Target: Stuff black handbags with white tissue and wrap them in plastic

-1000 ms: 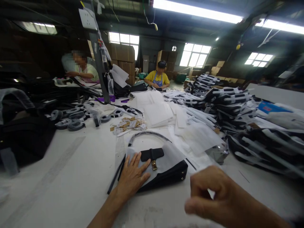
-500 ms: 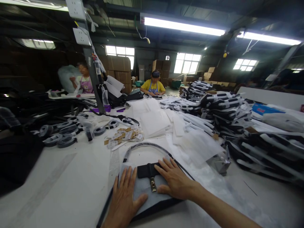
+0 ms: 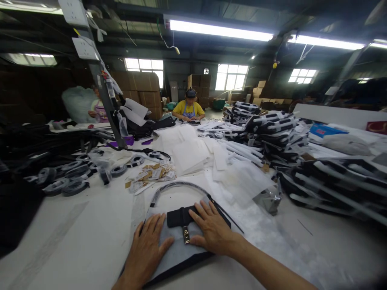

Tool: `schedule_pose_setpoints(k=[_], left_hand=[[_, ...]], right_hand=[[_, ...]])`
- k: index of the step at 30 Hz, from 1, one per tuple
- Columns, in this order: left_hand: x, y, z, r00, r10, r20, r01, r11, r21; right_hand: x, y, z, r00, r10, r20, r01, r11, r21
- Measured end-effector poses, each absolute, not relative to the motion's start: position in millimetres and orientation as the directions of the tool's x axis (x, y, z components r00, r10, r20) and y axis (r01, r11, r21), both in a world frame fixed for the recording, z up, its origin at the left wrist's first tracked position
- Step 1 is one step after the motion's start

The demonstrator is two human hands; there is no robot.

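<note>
A black handbag (image 3: 169, 269) lies flat on the table in front of me, its face covered by a pale sheet of tissue paper (image 3: 173, 255). The bag's black flap tab with a gold clasp (image 3: 186, 235) rests on top of the paper. Its handle (image 3: 178, 184), wrapped in clear film, arches away from me. My left hand (image 3: 146, 245) lies flat on the paper's left side, fingers spread. On the right, my right hand (image 3: 208, 227) is spread too, fingertips on the tab's right end and palm on the paper.
White paper sheets (image 3: 189, 155) and a heap of tags (image 3: 154, 173) lie beyond the bag. Coiled straps (image 3: 71, 187) sit left. Stacks of wrapped black bags (image 3: 335, 189) stand right. A metal post (image 3: 109, 96) rises at left. A person in yellow (image 3: 189, 108) sits opposite.
The whole view has shifted, so things appear further left. My left hand has slid slightly toward me on the paper; both hands stay flat on the bag.
</note>
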State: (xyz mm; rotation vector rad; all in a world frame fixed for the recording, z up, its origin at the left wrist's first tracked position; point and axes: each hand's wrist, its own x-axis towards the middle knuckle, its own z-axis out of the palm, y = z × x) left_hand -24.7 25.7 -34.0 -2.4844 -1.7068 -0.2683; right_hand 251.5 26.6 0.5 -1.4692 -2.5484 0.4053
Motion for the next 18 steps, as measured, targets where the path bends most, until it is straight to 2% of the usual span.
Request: schedule_pose_setpoints(k=[4, 7, 9, 11, 14, 18], left_hand=[[-13.1, 30.0, -9.0, 0.444, 0.838, 0.318, 0.896, -0.428, -0.12], [5.5, 26.6, 1.2, 0.571, 0.692, 0.442, 0.817, -0.528, -0.23], [13.2, 21.8, -10.0, 0.668, 0.572, 0.477, 0.733, -0.617, -0.287], [13.2, 18.7, -30.7, 0.699, 0.497, 0.515, 0.696, -0.64, -0.326], [4.9, 20.9, -59.7, 0.697, 0.475, 0.537, 0.693, -0.639, -0.334], [3.3, 26.9, -83.2, 0.657, 0.476, 0.584, 0.721, -0.623, -0.303]], right_hand=[[251.6, 28.8, 2.6, -0.503, 0.864, 0.006, 0.82, 0.48, -0.313], [252.3, 27.0, 4.6, -0.499, 0.866, 0.033, 0.817, 0.482, -0.316], [254.7, 28.0, 9.4, -0.499, 0.865, 0.046, 0.798, 0.48, -0.364], [261.0, 36.1, 18.2, -0.484, 0.871, 0.081, 0.753, 0.462, -0.468], [281.8, 68.5, 36.5, -0.299, 0.942, 0.15, 0.745, 0.329, -0.58], [322.7, 143.5, 57.6, 0.036, 0.98, 0.193, 0.854, 0.07, -0.515]])
